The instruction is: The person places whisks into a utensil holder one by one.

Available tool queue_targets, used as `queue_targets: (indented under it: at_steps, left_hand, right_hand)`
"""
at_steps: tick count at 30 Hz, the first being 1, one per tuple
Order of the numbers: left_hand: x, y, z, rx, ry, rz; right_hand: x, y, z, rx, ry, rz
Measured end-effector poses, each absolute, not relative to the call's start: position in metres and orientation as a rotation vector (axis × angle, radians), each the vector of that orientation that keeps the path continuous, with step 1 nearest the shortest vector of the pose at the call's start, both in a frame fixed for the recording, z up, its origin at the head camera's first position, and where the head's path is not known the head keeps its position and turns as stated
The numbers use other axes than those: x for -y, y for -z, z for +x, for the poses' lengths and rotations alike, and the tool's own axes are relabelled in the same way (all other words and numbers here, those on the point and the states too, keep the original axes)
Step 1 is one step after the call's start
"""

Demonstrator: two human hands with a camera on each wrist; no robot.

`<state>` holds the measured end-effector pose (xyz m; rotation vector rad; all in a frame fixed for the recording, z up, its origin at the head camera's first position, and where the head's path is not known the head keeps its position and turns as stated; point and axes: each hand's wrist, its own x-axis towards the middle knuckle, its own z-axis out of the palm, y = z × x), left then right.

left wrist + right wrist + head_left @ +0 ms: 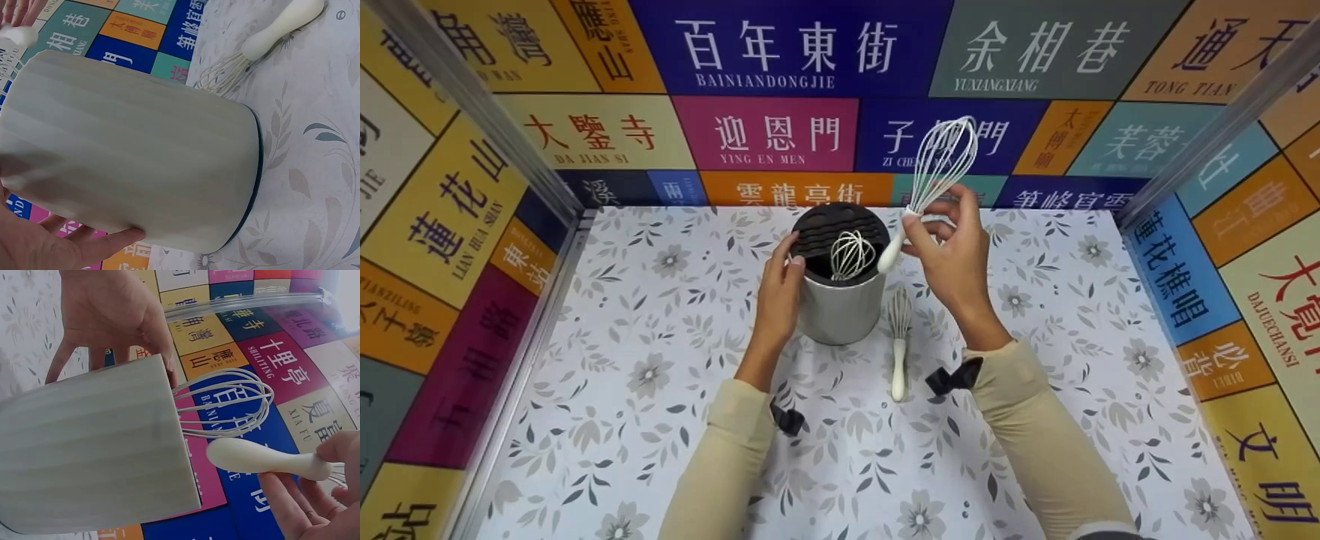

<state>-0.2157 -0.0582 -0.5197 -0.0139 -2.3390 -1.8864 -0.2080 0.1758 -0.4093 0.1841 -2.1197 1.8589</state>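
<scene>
My right hand (956, 259) pinches a white whisk (949, 157) near where handle meets wires. Its wire loops point up, and the handle end hangs close to the right rim of a grey-white utensil holder (840, 313) with a black slotted top. Against the holder's left side rests my left hand (778, 289), its fingers spread and fairly straight, thumb at the rim. Another whisk (230, 405) stands in the holder with its wires sticking out; its handle is hidden inside. A third whisk (898, 371) lies on the table, just right of the holder.
The table (660, 450) has a white covering with grey leaves and flowers. Colourful panels (765, 135) with printed characters stand along the back and both sides, joined by metal corner posts (1207, 112). A black strap end (954, 376) hangs at the right cuff.
</scene>
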Motion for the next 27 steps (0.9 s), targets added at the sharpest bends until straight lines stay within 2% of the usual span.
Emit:
queue_targets:
  at_steps: [11, 27]
  left_hand:
    - [0.058, 0.522, -0.216, 2.331, 1.901, -0.028]
    - [0.060, 0.521, -0.216, 2.363, 1.836, -0.025]
  right_hand:
    - [-0.161, 0.427, -0.226, 2.209, -1.690, 0.235]
    - [-0.163, 0.448, -0.225, 2.306, -1.687, 0.337]
